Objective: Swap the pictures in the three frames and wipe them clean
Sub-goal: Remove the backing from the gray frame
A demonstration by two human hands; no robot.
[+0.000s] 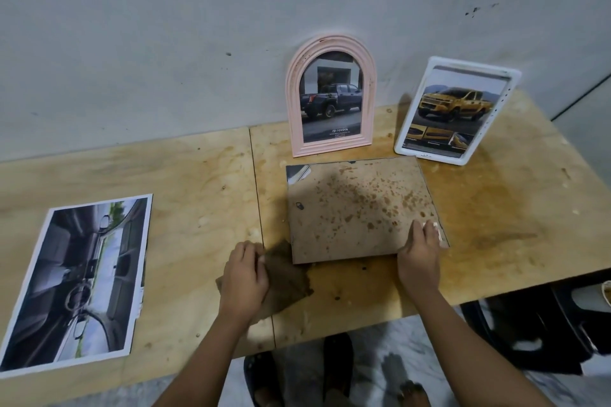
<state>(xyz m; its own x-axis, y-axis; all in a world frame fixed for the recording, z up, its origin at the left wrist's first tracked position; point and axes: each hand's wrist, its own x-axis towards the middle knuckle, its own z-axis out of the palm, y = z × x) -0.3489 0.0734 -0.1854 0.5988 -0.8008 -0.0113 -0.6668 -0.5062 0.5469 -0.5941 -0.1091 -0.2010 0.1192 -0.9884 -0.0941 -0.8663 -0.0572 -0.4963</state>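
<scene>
A third frame lies face down on the wooden table, its stained brown backing board up. My right hand grips its near right corner. My left hand presses on a brown cloth just left of the frame's near left corner. A pink arched frame with a dark pickup picture leans on the wall. To its right stands a white frame with a yellow truck picture. A loose print of a car interior lies flat at the table's left.
The grey wall runs right behind the table. A seam splits the tabletop into two boards. A dark chair stands at the near right, below the table edge. My feet in sandals show on the marbled floor.
</scene>
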